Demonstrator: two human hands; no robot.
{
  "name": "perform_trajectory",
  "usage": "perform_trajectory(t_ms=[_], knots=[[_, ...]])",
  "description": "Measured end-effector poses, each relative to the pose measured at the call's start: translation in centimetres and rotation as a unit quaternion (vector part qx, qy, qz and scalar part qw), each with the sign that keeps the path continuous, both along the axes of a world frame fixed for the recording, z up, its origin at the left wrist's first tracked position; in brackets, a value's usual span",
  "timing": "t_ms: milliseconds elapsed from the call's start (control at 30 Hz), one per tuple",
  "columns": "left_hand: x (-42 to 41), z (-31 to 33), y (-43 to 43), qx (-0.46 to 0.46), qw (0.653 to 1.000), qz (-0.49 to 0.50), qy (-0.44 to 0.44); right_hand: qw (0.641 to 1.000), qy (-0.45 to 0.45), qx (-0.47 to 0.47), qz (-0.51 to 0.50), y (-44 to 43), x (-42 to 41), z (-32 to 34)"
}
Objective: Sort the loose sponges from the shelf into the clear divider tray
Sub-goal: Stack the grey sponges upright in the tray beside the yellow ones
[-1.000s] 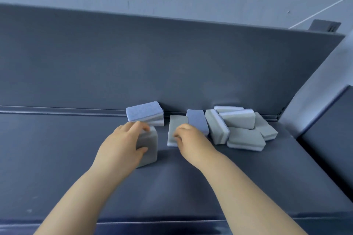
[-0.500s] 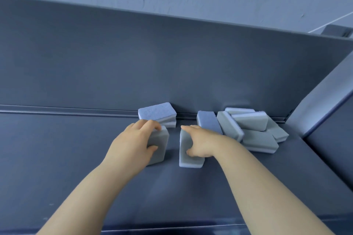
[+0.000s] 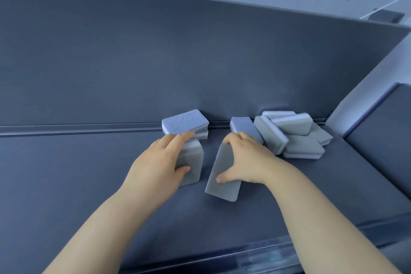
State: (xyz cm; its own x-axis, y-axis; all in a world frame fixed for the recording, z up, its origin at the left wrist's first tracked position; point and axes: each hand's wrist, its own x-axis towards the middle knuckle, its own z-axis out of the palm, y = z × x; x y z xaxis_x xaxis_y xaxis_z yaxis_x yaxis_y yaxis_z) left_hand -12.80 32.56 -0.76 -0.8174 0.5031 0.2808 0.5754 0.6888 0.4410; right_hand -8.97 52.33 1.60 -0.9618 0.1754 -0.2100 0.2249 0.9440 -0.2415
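My left hand grips a grey sponge standing on edge on the dark shelf, fingers over its top and thumb on its near face. My right hand holds a second grey sponge, tilted up off the shelf, with the thumb on its face and fingers over its far end. Behind the left hand lies a small stack topped by a blue sponge. A pile of several loose sponges sits at the back right. The clear divider tray is not in view.
The shelf's tall dark back panel rises directly behind the sponges. A side wall closes the shelf on the right. The shelf's front lip runs along the bottom of the view.
My right hand has pulled its sponge nearer and tipped it further up from lying flat. My left hand keeps its grip on the standing sponge. The view has shifted slightly.
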Motion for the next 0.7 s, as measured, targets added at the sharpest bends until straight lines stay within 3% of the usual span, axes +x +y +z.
perform_trajectory(t_ms=[233, 433, 567, 700], knots=[[2.2, -0.7, -1.0, 0.070, 0.997, -0.033, -0.001, 0.980, 0.190, -0.065, 0.014, -2.1, 4.7, -0.4], [6.0, 0.0, -2.7, 0.101, 0.986, -0.012, 0.132, 0.925, 0.364, -0.087, 0.073, -3.4, 8.0, -2.2], [11.0, 0.0, -2.9, 0.079, 0.981, -0.018, 0.174, 0.896, 0.413, -0.119, 0.111, -3.6, 11.7, -3.1], [17.0, -0.8, -3.4, 0.051, 0.987, 0.015, 0.151, 0.885, 0.418, -0.141, 0.147, -4.2, 16.2, -4.4]])
